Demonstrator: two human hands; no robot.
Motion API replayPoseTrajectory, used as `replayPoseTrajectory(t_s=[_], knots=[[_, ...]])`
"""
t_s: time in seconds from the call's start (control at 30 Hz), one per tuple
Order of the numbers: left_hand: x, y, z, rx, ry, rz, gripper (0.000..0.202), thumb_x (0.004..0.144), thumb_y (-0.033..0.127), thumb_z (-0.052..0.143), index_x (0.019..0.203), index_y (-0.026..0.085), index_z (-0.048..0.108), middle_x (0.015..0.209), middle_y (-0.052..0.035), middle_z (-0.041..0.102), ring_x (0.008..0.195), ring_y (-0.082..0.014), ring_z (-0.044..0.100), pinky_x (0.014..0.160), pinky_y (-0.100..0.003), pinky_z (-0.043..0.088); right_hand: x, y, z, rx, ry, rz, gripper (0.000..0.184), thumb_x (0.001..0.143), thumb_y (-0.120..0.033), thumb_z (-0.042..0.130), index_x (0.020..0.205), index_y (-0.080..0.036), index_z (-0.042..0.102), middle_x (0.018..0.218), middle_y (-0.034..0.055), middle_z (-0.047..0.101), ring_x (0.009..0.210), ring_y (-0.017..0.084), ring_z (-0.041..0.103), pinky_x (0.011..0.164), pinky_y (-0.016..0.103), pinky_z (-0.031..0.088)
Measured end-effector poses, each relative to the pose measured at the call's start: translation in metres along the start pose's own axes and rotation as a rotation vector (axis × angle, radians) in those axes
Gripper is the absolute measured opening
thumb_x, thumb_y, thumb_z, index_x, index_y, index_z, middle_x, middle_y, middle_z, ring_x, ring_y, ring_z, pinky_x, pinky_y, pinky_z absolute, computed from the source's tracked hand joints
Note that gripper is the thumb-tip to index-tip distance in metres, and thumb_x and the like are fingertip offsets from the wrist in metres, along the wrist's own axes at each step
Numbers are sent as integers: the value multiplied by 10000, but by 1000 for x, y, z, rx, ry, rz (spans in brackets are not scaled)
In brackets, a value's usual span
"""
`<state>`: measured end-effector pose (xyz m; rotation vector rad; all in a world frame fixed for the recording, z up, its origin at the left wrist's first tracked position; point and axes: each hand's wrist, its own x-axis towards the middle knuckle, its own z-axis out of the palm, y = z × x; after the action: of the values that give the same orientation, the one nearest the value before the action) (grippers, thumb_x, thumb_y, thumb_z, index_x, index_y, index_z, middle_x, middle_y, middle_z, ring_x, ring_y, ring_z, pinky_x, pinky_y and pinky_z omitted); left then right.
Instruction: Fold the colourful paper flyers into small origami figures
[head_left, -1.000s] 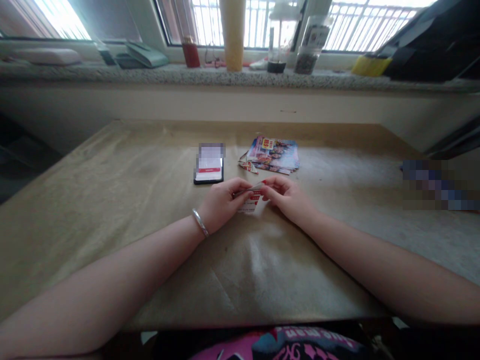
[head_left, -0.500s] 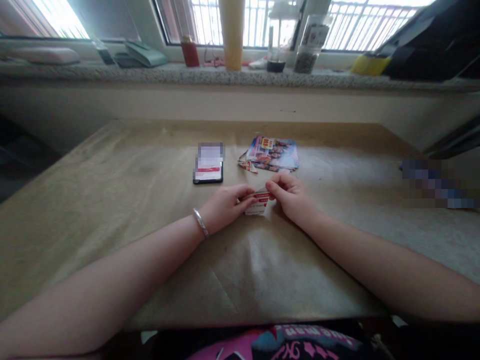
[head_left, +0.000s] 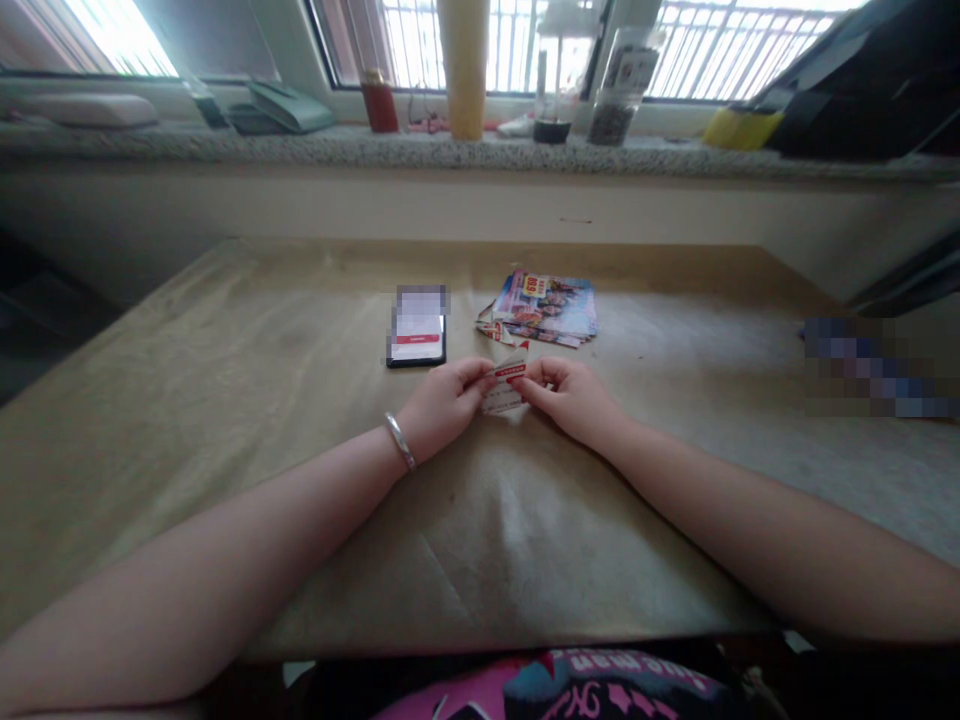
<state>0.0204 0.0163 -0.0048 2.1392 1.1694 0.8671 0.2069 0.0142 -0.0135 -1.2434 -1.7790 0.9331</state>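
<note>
A small piece of folded printed paper (head_left: pixel 504 398), white with red bands, is held just above the table between both hands. My left hand (head_left: pixel 444 402), with a silver bangle at the wrist, pinches its left side. The fingers of my right hand (head_left: pixel 574 398) are closed on its right edge. Just beyond the hands lies a stack of colourful printed leaflets (head_left: pixel 559 305), and a folded paper piece (head_left: pixel 495 328) rests against the stack's left corner. A phone (head_left: pixel 417 340) with a lit, partly blurred screen lies to the left of the leaflets.
A tan cover lies over the table (head_left: pixel 315 300). At the right edge is a pixelated bluish object (head_left: pixel 874 370). Behind, the stone windowsill (head_left: pixel 300 150) carries a red bottle (head_left: pixel 380 105), a tall yellow cylinder (head_left: pixel 465 75), a clear container (head_left: pixel 619 90) and a yellow item (head_left: pixel 741 128).
The paper has tilted, and a red-tipped point now sticks up at its top. My right hand has shifted slightly left and lower on the paper's edge; my left hand has risen a little.
</note>
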Motion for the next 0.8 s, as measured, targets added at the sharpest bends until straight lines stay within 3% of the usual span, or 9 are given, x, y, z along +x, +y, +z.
replayPoseTrajectory(t_s=[0.2, 0.33, 0.47, 0.57, 0.7, 0.8], knots=[[1, 0, 1, -1, -7, -28, 215, 850, 288, 542, 952, 155, 677, 840, -31, 702, 717, -147, 620, 621, -233, 467, 1, 4, 0, -94, 2, -15, 271, 809, -407, 579, 668, -178, 546, 602, -15, 578, 544, 104, 476, 509, 235, 336], [1, -1, 1, -24, 2, -67, 190, 826, 302, 586, 898, 162, 693, 776, -12, 702, 664, -132, 607, 575, -217, 444, 2, 4, 0, -155, 4, -34, 238, 813, -374, 575, 679, -178, 570, 617, -9, 597, 551, 109, 496, 516, 239, 351], [2, -1, 1, -70, -9, -118, 117, 805, 233, 604, 846, 155, 680, 770, -9, 704, 685, -136, 629, 599, -218, 470, 2, 6, 1, -69, -85, -34, 137, 787, -300, 612, 838, -174, 624, 709, 2, 655, 584, 114, 550, 544, 239, 408], [2, 0, 2, -184, -26, -163, 67, 785, 164, 605, 843, 152, 637, 786, -11, 709, 701, -139, 653, 610, -220, 494, 2, 8, 2, 12, -136, -10, 190, 769, -251, 628, 946, -186, 604, 793, 17, 686, 651, 130, 603, 599, 257, 455], [3, -4, 5, -393, -20, -236, 153, 797, 143, 586, 930, 170, 515, 675, 14, 689, 597, -132, 658, 516, -196, 477, 1, 8, 3, 61, -173, 5, 363, 742, -230, 652, 1079, -198, 519, 790, 5, 684, 675, 141, 626, 622, 271, 463], [4, -9, 7, -439, -39, -237, 170, 811, 152, 577, 954, 175, 488, 694, 5, 698, 625, -141, 678, 539, -206, 501, 1, 8, 3, 84, -143, -1, 303, 766, -215, 602, 1049, -190, 496, 722, -18, 654, 622, 130, 603, 592, 261, 436]])
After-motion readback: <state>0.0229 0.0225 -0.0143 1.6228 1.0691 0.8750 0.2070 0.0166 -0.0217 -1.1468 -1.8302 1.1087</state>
